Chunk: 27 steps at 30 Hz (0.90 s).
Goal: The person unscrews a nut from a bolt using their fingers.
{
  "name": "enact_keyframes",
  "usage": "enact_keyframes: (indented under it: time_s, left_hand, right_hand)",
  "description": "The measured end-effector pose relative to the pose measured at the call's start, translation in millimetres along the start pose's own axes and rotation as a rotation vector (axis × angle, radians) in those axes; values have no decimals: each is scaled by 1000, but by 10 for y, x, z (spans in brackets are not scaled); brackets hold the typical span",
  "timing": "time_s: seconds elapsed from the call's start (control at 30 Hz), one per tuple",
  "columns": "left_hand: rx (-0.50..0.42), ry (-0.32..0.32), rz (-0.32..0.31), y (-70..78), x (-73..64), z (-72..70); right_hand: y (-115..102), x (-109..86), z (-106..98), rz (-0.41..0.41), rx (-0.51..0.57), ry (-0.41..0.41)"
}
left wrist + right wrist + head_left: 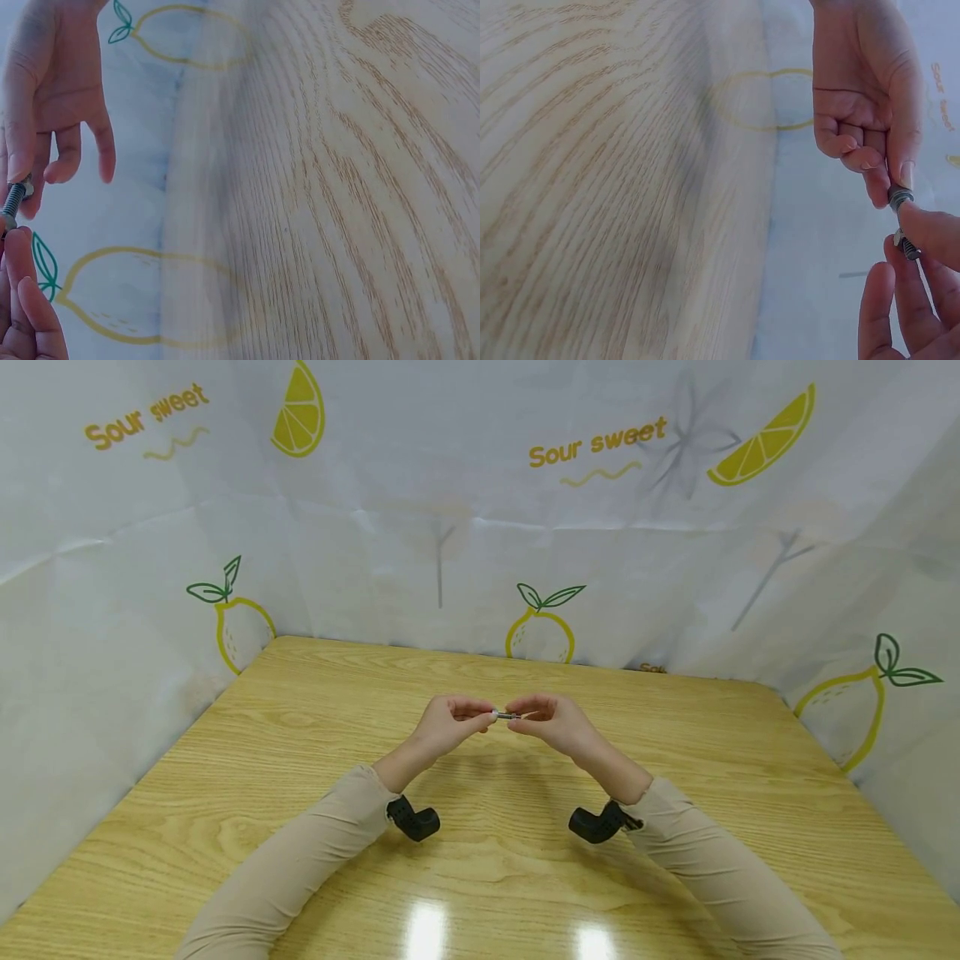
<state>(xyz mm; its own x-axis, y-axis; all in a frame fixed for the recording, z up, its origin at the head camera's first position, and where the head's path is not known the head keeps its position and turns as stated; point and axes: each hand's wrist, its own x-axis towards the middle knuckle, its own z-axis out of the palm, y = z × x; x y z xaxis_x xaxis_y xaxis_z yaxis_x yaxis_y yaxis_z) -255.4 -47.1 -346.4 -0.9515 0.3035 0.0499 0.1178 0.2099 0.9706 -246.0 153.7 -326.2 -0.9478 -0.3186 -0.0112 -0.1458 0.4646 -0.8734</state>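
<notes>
Left hand [450,720]: thumb and fingers nearly closed, pinching one end of bolt [506,716]. Right hand [558,722], at left's 3 o'clock, same near-closed pinch, other end. Bolt runs roughly 9-to-3 above table [495,860], nut [898,238] on thread. Sleeves [300,860] at 7 and 5.

the backdrop [375,468] reads "sour sweet" (in orange).

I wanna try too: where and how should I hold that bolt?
Probably pinch the bolt at its thick end, coming from the person's left, like the left hand does. It's held sideways; that end is wider than the threaded shaft, and the right hand is at the nut near the other end.
</notes>
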Motion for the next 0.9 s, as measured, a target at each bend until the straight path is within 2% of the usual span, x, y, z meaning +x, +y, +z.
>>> enact_keyframes:
  time_s: [0.13,0.33,0.6,0.9]
  left_hand:
    - [-6,-3,-5,6,-6,-1]
    - [-5,3,-7,7,-6,-1]
    - [6,4,-8,3,1,3]
    - [12,5,2,1,-12,7]
  right_hand:
    - [5,3,-2,-10,22,-6]
    - [-24,1,-14,44,-13,-51]
    - [-10,-4,-12,40,-16,-5]
    - [-29,-5,-9,48,-19,-41]
